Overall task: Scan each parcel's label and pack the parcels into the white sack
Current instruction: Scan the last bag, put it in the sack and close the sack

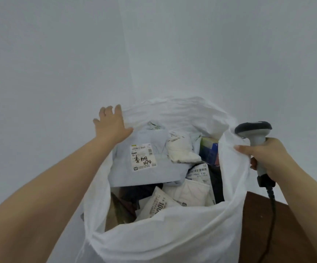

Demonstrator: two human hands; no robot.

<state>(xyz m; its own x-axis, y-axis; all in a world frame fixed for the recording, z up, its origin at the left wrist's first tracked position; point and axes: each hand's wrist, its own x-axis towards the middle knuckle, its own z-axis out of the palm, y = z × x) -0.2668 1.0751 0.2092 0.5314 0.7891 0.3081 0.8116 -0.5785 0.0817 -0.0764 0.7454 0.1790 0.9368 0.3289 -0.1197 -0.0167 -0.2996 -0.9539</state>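
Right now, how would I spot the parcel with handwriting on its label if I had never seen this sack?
Look into the open mouth of the white sack. Toward its far left side, just below the left hand, the pale blue parcel lies on top of the pile. Its white label alone carries large black handwritten marks; the neighbouring white parcels show only printed barcodes and text.

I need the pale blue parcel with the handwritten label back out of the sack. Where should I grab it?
Probably the near edge of the pale blue flat soft parcel, coming from above through the white sack mouth. It lies on top, label up, its near edge overhanging darker parcels, so a pinch grip fits there.
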